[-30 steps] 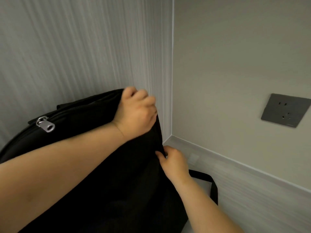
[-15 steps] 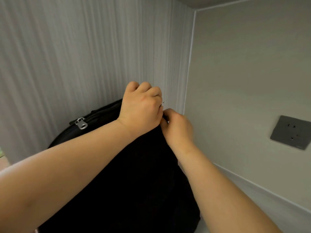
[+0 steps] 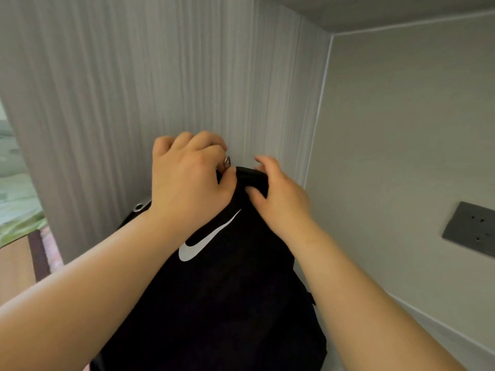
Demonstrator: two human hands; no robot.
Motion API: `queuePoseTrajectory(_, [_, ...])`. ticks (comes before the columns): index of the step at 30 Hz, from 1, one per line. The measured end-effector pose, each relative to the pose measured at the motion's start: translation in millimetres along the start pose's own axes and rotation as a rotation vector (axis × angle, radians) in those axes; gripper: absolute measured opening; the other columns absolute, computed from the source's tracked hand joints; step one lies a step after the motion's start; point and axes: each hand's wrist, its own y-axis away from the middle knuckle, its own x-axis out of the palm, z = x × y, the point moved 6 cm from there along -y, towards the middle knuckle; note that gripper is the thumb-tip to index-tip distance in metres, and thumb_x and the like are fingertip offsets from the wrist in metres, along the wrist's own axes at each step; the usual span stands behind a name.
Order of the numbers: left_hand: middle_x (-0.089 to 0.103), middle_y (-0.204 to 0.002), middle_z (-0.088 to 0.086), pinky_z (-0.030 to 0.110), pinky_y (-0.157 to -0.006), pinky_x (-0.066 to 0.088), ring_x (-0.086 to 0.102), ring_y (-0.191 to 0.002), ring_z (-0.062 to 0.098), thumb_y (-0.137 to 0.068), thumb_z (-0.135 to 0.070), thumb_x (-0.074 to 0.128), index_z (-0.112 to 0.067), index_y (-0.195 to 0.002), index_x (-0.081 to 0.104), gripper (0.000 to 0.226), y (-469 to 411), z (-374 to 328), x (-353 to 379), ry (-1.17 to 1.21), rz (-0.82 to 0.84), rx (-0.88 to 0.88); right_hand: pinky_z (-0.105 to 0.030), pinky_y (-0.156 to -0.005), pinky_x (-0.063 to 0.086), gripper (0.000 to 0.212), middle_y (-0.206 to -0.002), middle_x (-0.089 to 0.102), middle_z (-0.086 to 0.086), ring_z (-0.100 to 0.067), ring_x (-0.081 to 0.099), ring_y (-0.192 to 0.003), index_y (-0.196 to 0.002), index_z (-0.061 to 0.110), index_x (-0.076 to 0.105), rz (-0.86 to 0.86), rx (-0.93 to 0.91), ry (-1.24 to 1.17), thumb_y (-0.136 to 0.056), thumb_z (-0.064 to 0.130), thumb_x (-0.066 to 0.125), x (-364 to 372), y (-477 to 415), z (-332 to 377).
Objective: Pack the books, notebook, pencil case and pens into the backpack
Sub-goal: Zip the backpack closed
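Note:
A black backpack (image 3: 227, 290) with a white swoosh logo stands upright against the grey panel, its front facing me. My left hand (image 3: 187, 180) is curled over its top edge and pinches a small silver zipper pull (image 3: 227, 162). My right hand (image 3: 278, 194) grips the black top edge of the backpack just to the right, thumb on the front, fingers over the back. A second silver zipper pull (image 3: 139, 207) shows at the left below my left wrist. No books, notebook, pencil case or pens are in view.
A grey striped panel (image 3: 134, 89) rises right behind the backpack and meets a plain wall (image 3: 401, 129) at a corner. A grey wall socket (image 3: 471, 231) sits at the right. Green bedding (image 3: 16, 210) and a wooden edge show at far left.
The view has tilted up and the backpack's logo side now shows. My right hand rose from the bag's side to its top edge, then moved apart from my left hand.

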Motion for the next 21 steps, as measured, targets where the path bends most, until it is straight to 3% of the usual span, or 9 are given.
queuePoseTrajectory(4, [0.072,-0.094,0.006,0.033,-0.077,0.020,0.062,-0.081,0.032,-0.068,-0.016,0.059,-0.003,-0.061,0.065,0.016,0.8,2.2,-2.6,-0.003,-0.006,-0.034,-0.029,-0.058,0.033,0.017,-0.091,0.068,-0.010,-0.031,0.060,-0.083,-0.098,0.011,0.059,-0.009,-0.078,0.149,-0.088,0.019,0.047,-3.6,-8.0,22.5])
queuePoseTrajectory(9, [0.068,-0.101,0.007,0.028,-0.082,0.017,0.058,-0.089,0.032,-0.072,-0.021,0.055,-0.006,-0.056,0.056,0.022,20.4,35.2,-26.4,0.035,-0.087,-0.210,-0.033,-0.061,0.040,0.019,-0.088,0.068,-0.015,-0.033,0.060,-0.080,-0.095,0.009,0.061,-0.034,-0.055,0.189,-0.090,0.019,0.046,-8.7,-7.7,19.8])
queuePoseTrajectory(15, [0.068,-0.101,0.003,0.018,-0.081,0.015,0.053,-0.088,0.022,-0.073,-0.024,0.055,-0.009,-0.052,0.049,0.026,60.8,58.7,-45.0,0.093,-0.162,-0.387,-0.026,-0.057,0.033,0.018,-0.079,0.069,-0.013,-0.031,0.062,-0.074,-0.096,0.013,0.063,-0.008,-0.016,0.171,-0.089,0.018,0.047,-5.2,-5.3,20.2])
queuePoseTrajectory(18, [0.066,-0.104,-0.001,0.026,-0.093,0.019,0.041,-0.086,0.009,-0.074,-0.029,0.053,-0.005,-0.056,0.056,0.031,70.9,58.3,-40.9,0.113,-0.111,-0.420,-0.026,-0.058,0.035,0.018,-0.079,0.069,-0.010,-0.027,0.060,-0.069,-0.097,0.016,0.062,0.023,0.030,0.161,-0.089,0.017,0.046,-4.5,-4.3,18.6])
queuePoseTrajectory(21, [0.065,-0.103,-0.002,0.032,-0.096,0.022,0.052,-0.092,0.017,-0.079,-0.031,0.057,-0.016,-0.063,0.052,0.023,75.7,59.0,-39.3,0.159,-0.084,-0.432,-0.027,-0.061,0.037,0.018,-0.084,0.068,-0.009,-0.027,0.060,-0.073,-0.100,0.017,0.060,0.052,0.046,0.153,-0.088,0.018,0.046,-4.6,-3.2,18.9])
